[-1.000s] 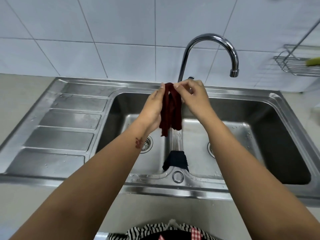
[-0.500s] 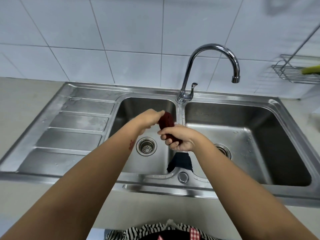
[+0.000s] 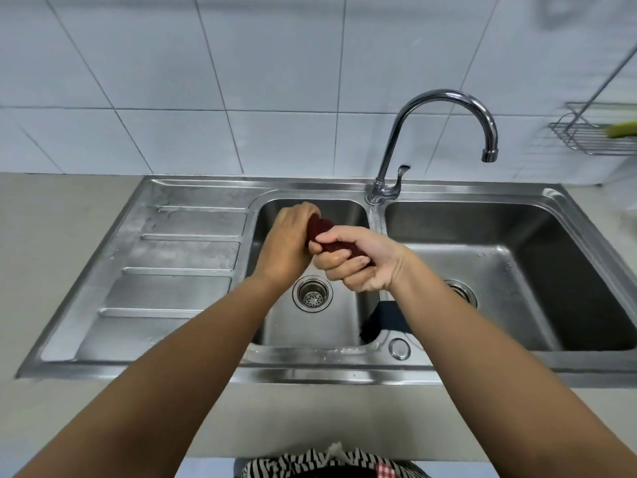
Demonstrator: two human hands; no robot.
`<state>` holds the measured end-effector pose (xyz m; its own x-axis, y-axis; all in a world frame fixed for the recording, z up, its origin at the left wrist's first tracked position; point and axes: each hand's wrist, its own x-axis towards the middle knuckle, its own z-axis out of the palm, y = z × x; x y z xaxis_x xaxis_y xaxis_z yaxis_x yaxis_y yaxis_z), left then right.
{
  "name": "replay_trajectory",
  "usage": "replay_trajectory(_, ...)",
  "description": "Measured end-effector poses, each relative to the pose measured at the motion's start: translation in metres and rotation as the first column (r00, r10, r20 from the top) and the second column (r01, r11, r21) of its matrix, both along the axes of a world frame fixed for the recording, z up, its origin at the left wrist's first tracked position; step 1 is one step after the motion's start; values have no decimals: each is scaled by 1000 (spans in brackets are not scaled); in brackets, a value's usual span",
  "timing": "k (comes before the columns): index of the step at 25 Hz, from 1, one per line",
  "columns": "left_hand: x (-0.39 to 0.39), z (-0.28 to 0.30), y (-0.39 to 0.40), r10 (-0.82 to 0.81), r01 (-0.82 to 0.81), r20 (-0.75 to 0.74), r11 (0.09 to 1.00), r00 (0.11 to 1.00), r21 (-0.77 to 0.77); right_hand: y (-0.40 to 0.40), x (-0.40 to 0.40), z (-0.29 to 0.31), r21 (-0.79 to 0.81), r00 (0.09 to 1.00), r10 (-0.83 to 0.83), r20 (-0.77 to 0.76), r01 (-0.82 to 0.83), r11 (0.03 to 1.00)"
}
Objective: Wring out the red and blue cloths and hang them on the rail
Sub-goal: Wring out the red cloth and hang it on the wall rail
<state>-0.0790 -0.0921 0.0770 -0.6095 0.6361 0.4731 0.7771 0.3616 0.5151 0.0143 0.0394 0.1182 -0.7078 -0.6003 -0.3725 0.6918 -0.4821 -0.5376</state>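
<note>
Over the steel sink's left basin [image 3: 275,326], left hand [image 3: 287,248] and right hand [image 3: 356,262] both grip the rolled dark-red cloth [image 3: 320,229], its axis running between them.

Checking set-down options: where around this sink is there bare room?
Bare: the ribbed drainboard left of the left basin, and the right basin. Crowded: the divider, where the blue cloth drapes and both hands wring the red cloth.
</note>
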Motion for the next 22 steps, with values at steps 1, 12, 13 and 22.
replay_trajectory(1,-10,8,-2,-55,48,-77,995,996,-86,0,-1,1,68,1000,27,-2,-27,997)
replay_trajectory(12,-32,16,-3,-341,138,-73,554,937,-821,-10,-20,-18,974,920,336,203,-153,-169)
replay_trajectory(13,-28,12,-1,-300,134,-38,533,953,-836,-11,-22,-21,944,905,360,227,-113,-311)
replay_trajectory(22,-3,-5,-7,166,487,920,807,355,-334,4,-24,-55,602,765,643,-48,536,-592)
